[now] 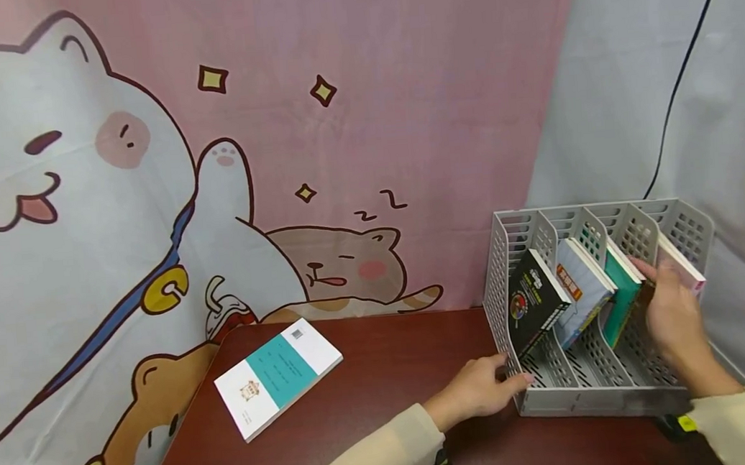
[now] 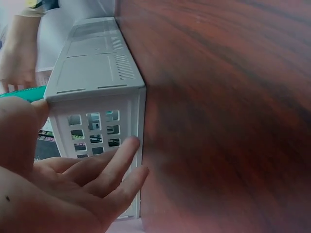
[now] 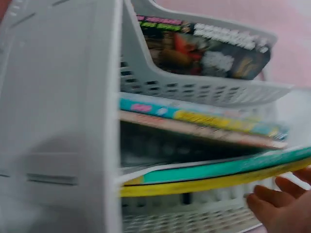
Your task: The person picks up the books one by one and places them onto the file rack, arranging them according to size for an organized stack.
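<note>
A grey slotted file rack stands at the table's right, with books leaning in its compartments. My left hand holds its front left corner, thumb over the front edge and fingers along the outer side wall. My right hand reaches in from the right, fingers at the upper edge of a green book. In the right wrist view, those fingertips are beside the book's yellow edge. A black book leans in the leftmost compartment, a light blue book in the one beside it.
A white book with a teal band lies flat at the left of the dark red table. A pale book with a pink edge leans at the rack's right. Behind hangs a cartoon cloth; a black cable runs down it.
</note>
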The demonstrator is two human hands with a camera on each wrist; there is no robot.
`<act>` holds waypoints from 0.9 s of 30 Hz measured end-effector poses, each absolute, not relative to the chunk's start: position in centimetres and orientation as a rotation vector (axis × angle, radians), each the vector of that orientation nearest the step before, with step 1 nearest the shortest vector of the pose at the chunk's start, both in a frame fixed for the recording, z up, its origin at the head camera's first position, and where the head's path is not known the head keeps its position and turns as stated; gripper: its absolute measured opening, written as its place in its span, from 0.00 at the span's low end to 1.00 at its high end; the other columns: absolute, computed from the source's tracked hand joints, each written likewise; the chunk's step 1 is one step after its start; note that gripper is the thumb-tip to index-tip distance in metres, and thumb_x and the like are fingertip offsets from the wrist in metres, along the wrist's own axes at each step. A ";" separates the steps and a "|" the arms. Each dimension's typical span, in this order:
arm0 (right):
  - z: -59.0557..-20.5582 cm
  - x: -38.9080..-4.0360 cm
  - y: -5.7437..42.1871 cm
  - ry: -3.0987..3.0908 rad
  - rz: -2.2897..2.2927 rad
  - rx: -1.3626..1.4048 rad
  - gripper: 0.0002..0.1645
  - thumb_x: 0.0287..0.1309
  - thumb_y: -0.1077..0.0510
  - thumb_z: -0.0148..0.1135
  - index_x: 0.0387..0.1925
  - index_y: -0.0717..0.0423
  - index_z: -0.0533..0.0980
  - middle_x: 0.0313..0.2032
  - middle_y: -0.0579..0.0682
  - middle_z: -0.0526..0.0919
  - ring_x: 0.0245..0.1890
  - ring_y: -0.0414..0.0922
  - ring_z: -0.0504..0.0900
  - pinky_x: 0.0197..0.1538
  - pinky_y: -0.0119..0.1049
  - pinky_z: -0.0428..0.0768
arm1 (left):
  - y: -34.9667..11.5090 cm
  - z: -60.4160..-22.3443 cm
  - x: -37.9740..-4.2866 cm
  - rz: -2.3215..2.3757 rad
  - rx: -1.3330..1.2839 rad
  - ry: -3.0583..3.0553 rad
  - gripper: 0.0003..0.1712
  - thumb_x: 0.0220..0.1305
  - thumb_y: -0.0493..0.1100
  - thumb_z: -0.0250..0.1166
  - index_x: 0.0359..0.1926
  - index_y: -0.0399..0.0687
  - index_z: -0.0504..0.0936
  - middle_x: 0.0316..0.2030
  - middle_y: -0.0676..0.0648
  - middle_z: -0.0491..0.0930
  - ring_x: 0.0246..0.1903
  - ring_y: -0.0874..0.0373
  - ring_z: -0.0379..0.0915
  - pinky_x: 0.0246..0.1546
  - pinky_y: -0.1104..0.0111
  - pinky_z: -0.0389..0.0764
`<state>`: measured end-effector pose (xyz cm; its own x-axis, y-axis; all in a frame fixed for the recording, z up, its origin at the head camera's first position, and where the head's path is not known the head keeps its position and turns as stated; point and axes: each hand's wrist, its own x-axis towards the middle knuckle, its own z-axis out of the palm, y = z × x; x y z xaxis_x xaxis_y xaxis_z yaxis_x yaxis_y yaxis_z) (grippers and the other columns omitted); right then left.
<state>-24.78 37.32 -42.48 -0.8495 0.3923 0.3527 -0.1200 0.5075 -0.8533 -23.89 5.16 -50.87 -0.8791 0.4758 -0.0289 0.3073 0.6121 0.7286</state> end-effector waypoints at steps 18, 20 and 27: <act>-40.4 -19.7 28.6 -2.136 1.164 0.391 0.16 0.81 0.65 0.58 0.42 0.57 0.90 0.35 0.35 0.93 0.32 0.30 0.90 0.40 0.19 0.84 | -1.2 -49.0 -25.2 1.581 0.644 2.547 0.17 0.85 0.56 0.61 0.58 0.56 0.90 0.46 0.55 0.93 0.39 0.72 0.86 0.41 0.73 0.85; -41.1 -19.5 27.0 -2.217 1.228 0.479 0.16 0.82 0.66 0.56 0.41 0.57 0.89 0.34 0.41 0.92 0.30 0.35 0.91 0.38 0.24 0.86 | -2.4 -48.8 -25.3 1.583 0.636 2.549 0.17 0.85 0.55 0.61 0.59 0.56 0.90 0.46 0.54 0.93 0.41 0.66 0.89 0.42 0.72 0.86; -44.2 -19.5 21.1 -2.379 1.620 0.838 0.18 0.86 0.64 0.50 0.44 0.60 0.86 0.37 0.46 0.91 0.32 0.41 0.92 0.35 0.42 0.91 | -6.8 -49.1 -25.8 1.579 0.573 2.622 0.16 0.85 0.55 0.61 0.58 0.54 0.90 0.45 0.51 0.93 0.45 0.49 0.93 0.43 0.68 0.88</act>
<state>-19.51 21.15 -44.21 -0.8342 -0.3638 0.4145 -0.5189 0.2632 -0.8133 -25.79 -6.84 -49.14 -0.9320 0.3237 0.1631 0.2957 0.4185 0.8587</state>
